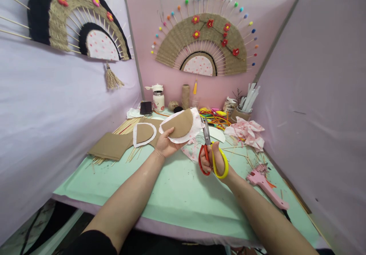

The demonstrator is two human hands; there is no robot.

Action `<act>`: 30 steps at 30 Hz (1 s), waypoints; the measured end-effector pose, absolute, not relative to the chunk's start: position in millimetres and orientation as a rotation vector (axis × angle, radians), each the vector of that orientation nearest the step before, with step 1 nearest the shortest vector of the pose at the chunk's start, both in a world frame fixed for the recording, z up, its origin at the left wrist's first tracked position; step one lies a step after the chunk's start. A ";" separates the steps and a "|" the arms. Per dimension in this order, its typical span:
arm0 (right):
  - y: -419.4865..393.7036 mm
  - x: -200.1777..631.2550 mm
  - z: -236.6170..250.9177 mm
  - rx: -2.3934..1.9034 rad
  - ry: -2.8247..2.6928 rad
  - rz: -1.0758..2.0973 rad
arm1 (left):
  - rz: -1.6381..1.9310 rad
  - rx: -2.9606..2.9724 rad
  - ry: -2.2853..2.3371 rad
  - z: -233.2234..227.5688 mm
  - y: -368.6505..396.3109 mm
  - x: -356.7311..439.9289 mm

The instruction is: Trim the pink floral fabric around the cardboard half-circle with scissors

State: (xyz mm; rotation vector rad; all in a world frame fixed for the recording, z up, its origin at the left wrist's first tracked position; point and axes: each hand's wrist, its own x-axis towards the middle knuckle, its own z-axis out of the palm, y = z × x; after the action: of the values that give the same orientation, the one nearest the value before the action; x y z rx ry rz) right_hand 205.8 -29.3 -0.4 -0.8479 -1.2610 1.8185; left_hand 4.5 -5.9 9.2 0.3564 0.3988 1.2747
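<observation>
My left hand [168,143] grips a brown half-round cardboard piece [180,123], thumb on top. Behind the cardboard, white fabric with faint pink marks [196,122] sticks out past its edge. My right hand [215,157] has its fingers through the handles of scissors [207,135], one loop red and one yellow. Their blades point up and away, close to the fabric's right edge. A second cardboard half-round [144,133] with a white border lies on the table, left of my left hand.
Brown cardboard sheets [110,146] lie over thin sticks at left. A pink glue gun [265,184] and crumpled pink-white fabric [247,131] are at right. A white bottle [158,99], a twine spool [185,97] and colourful pipe cleaners [217,119] stand or lie behind. Decorated fans [168,49] hang on the walls.
</observation>
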 end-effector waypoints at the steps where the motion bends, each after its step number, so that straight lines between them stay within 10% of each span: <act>1: -29.1 205.4 0.1 -0.844 -1.264 1.821 | 1.272 0.361 0.397 9.3 -6.0 4.5; 30: -31.9 206.5 0.5 -0.872 -1.268 1.630 | 1.272 0.364 0.391 8.3 -5.5 4.5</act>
State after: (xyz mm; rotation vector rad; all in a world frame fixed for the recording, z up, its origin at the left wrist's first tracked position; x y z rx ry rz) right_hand 206.5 -31.9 0.5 -0.8716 -1.2683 1.6301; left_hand 4.5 -5.5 8.3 0.3644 0.3906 1.2724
